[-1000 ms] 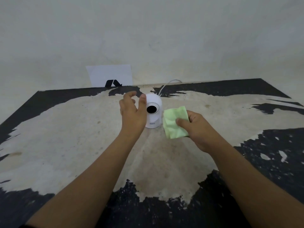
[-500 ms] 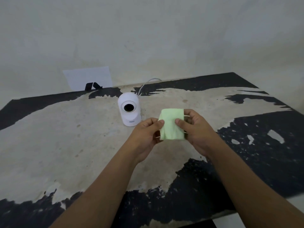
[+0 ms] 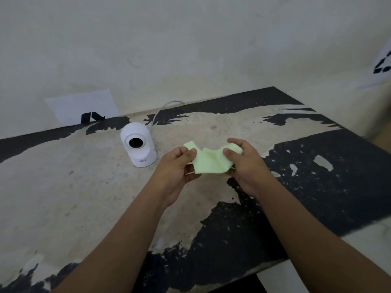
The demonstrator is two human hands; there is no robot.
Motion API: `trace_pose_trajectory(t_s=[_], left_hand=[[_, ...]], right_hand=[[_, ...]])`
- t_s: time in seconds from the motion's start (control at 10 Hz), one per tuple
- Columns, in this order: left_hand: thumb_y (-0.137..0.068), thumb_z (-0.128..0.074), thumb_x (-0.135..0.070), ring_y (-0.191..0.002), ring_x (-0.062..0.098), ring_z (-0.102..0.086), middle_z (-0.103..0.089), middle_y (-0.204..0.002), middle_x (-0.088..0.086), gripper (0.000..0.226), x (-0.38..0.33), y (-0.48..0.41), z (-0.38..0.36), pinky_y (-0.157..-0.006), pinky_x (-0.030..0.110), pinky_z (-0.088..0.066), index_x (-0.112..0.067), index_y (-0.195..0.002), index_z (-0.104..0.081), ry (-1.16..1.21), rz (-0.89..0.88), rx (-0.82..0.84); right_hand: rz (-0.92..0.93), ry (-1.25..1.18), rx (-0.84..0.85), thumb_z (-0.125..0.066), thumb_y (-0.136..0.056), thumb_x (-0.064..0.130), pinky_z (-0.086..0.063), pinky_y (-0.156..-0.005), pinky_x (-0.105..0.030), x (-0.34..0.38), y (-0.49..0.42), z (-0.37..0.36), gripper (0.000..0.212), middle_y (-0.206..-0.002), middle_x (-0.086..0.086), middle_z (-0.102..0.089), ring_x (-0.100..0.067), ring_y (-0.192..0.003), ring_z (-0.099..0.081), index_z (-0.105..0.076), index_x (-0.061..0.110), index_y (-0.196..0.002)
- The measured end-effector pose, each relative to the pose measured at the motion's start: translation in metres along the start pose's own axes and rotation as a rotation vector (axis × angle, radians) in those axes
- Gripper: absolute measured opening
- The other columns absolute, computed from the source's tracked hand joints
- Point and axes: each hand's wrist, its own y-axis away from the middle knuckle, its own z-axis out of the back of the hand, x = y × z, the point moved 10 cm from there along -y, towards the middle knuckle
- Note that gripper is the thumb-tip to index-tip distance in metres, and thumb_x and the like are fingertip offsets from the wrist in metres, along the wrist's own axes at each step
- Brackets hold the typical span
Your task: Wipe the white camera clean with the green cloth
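The white camera (image 3: 138, 145) stands upright on the worn table (image 3: 63, 187), its round dark lens facing me, a white cable (image 3: 160, 108) running from its back toward the wall. The light green cloth (image 3: 209, 160) is held above the table to the right of the camera, partly unfolded and slack between both hands. My left hand (image 3: 176, 166) pinches the cloth's left edge. My right hand (image 3: 243, 163) pinches its right edge. Neither hand touches the camera.
The tabletop is black with large worn pale patches; its front edge (image 3: 275, 261) runs diagonally at lower right. A white paper with a black mark (image 3: 84, 107) leans on the wall behind the camera. Another marked sheet (image 3: 383, 64) hangs at the far right.
My left hand left the camera and took the cloth's left edge. Both hands have since pulled apart, unfolding the cloth. The view shifted right, so the camera sits further left.
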Motion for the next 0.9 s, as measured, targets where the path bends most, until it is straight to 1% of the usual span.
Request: trace_pose_trajectory(t_s=[0.1, 0.2, 0.3, 0.4, 0.5, 0.6, 0.7, 0.8, 0.9], left_hand=[[-0.093, -0.054, -0.017, -0.063, 0.016, -0.061, -0.062, -0.079, 0.006, 0.013, 0.016, 0.002, 0.002, -0.057, 0.029, -0.053, -0.011, -0.082, -0.051, 0.013, 0.058, -0.055], [-0.092, -0.055, -0.016, -0.052, 0.015, -0.055, -0.057, -0.071, 0.007, 0.011, 0.036, 0.007, -0.005, -0.049, 0.029, -0.051, -0.008, -0.084, -0.054, 0.032, 0.104, -0.122], [-0.092, -0.054, -0.019, -0.049, 0.015, -0.054, -0.060, -0.075, 0.008, 0.011, 0.039, 0.011, -0.013, -0.044, 0.027, -0.047, -0.008, -0.094, -0.057, -0.074, 0.118, -0.090], [-0.091, -0.055, -0.030, -0.042, 0.013, -0.047, -0.062, -0.071, 0.004, 0.022, 0.040, 0.021, -0.009, -0.039, 0.022, -0.036, -0.008, -0.095, -0.058, -0.354, 0.193, 0.003], [-0.091, -0.054, -0.032, -0.039, 0.011, -0.042, -0.061, -0.069, 0.002, 0.026, 0.037, 0.025, 0.004, -0.038, 0.021, -0.031, -0.006, -0.095, -0.059, -0.479, 0.215, 0.038], [-0.092, -0.052, -0.030, -0.042, 0.011, -0.041, -0.060, -0.070, 0.001, 0.026, 0.023, 0.028, 0.029, -0.040, 0.021, -0.030, -0.006, -0.099, -0.061, -0.507, 0.165, -0.014], [-0.093, -0.051, -0.028, -0.047, 0.011, -0.044, -0.060, -0.072, 0.001, 0.023, 0.013, 0.029, 0.044, -0.042, 0.022, -0.033, -0.008, -0.098, -0.062, -0.496, 0.121, -0.058], [-0.093, -0.052, -0.028, -0.057, 0.014, -0.050, -0.061, -0.077, 0.003, 0.019, -0.002, 0.030, 0.061, -0.049, 0.025, -0.038, -0.011, -0.094, -0.062, -0.503, 0.056, -0.122], [-0.093, -0.052, -0.027, -0.066, 0.017, -0.054, -0.063, -0.083, 0.004, 0.016, -0.026, 0.033, 0.075, -0.056, 0.027, -0.043, -0.014, -0.092, -0.062, -0.586, -0.036, -0.189]], right_hand=[[0.095, 0.204, -0.074, -0.055, -0.092, 0.009, -0.058, -0.081, -0.040, 0.017, -0.018, 0.012, 0.036, -0.127, -0.006, -0.051, -0.022, -0.104, -0.058, -0.050, 0.025, -0.124], [0.214, 0.441, -0.019, -0.053, -0.091, 0.008, -0.048, -0.099, -0.043, 0.038, -0.046, 0.001, 0.044, -0.135, -0.001, -0.048, -0.022, -0.116, -0.052, -0.047, 0.027, -0.130], [0.237, 0.485, 0.053, -0.052, -0.091, 0.009, -0.045, -0.101, -0.041, 0.041, -0.061, -0.014, 0.046, -0.138, -0.001, -0.048, -0.022, -0.120, -0.050, -0.046, 0.027, -0.133], [0.228, 0.673, 0.066, -0.054, -0.091, 0.015, -0.044, -0.098, -0.037, 0.033, -0.080, -0.021, 0.050, -0.140, -0.005, -0.048, -0.023, -0.117, -0.051, -0.039, 0.025, -0.138], [0.252, 0.846, -0.002, -0.056, -0.090, 0.022, -0.042, -0.099, -0.040, 0.026, -0.084, -0.017, 0.054, -0.139, -0.008, -0.049, -0.027, -0.119, -0.052, -0.036, 0.025, -0.139], [0.323, 1.232, -0.054, -0.051, -0.089, 0.035, -0.034, -0.101, -0.046, 0.017, -0.081, -0.025, 0.044, -0.135, -0.007, -0.049, -0.032, -0.122, -0.046, -0.044, 0.028, -0.132], [0.313, 1.403, -0.006, -0.046, -0.090, 0.038, -0.030, -0.102, -0.046, 0.008, -0.078, -0.036, 0.037, -0.133, -0.007, -0.050, -0.032, -0.122, -0.045, -0.052, 0.028, -0.125], [0.292, 1.465, 0.021, -0.043, -0.092, 0.036, -0.027, -0.106, -0.048, 0.004, -0.077, -0.042, 0.033, -0.134, -0.004, -0.051, -0.032, -0.122, -0.046, -0.056, 0.028, -0.121], [0.342, 1.434, 0.035, -0.044, -0.092, 0.035, -0.023, -0.109, -0.050, 0.011, -0.076, -0.055, 0.033, -0.135, -0.003, -0.052, -0.032, -0.123, -0.046, -0.057, 0.029, -0.122]])
